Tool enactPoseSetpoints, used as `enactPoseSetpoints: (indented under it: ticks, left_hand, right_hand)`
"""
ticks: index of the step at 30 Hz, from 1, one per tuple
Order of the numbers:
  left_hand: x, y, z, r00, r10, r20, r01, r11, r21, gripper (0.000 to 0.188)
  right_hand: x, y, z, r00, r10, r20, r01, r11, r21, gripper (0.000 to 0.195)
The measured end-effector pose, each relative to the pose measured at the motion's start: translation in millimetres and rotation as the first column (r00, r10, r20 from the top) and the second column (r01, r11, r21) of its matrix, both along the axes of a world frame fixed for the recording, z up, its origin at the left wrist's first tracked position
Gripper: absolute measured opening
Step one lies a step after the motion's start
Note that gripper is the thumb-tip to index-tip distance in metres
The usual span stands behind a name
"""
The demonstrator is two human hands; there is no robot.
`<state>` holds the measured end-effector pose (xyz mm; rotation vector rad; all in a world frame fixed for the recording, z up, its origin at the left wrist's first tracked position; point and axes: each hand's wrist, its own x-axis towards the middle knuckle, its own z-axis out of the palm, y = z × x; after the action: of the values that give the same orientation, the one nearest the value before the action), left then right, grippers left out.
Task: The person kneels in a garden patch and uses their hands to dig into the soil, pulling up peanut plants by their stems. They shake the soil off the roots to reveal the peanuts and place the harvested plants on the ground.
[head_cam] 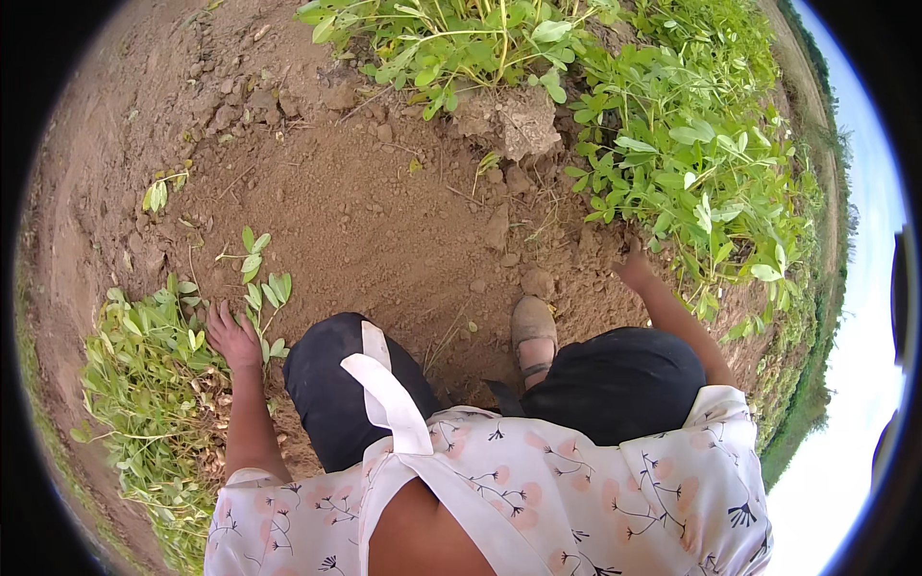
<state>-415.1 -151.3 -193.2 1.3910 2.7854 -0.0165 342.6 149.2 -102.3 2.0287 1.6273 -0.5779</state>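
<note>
My left hand (234, 335) rests palm down at the edge of a heap of pulled peanut plants (155, 360), its fingers slightly spread and nothing visible in its grasp. Pale peanut pods (210, 461) show among the stems beside my left forearm. On the other side, my right hand (635, 268) reaches low to the soil at the foot of rooted peanut plants (691, 165). Leaves and dirt partly cover its fingertips, so I cannot make out whether it grips a stem.
Loose brown soil (338, 223) spreads before my knees. A large dirt clod (529, 122) sits under another peanut clump (461, 43). My shoe (534, 324) stands beside smaller clods. Loose leafy sprigs (252, 255) lie near the heap. The plant row continues along the right.
</note>
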Motion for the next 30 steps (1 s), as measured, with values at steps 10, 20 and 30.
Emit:
enactPoseSetpoints:
  ticks: [10, 20, 30]
  left_hand:
    - [5, 27, 76, 0.885, 0.159, 0.438, -0.077, 0.977, -0.2, 0.059]
    - [123, 136, 205, 0.748, -0.064, 0.661, -0.003, 0.995, 0.099, 0.037]
    - [368, 194, 171, 0.543, -0.391, 0.743, 0.757, 0.612, -0.231, 0.034]
  right_hand:
    - [-12, 70, -13, 0.757, -0.653, 0.007, 0.595, 0.694, 0.406, 0.11]
    - [16, 92, 33, 0.962, -0.2, 0.189, 0.078, 0.857, 0.509, 0.088]
    - [59, 167, 64, 0.984, -0.179, -0.022, 0.179, 0.955, 0.236, 0.058]
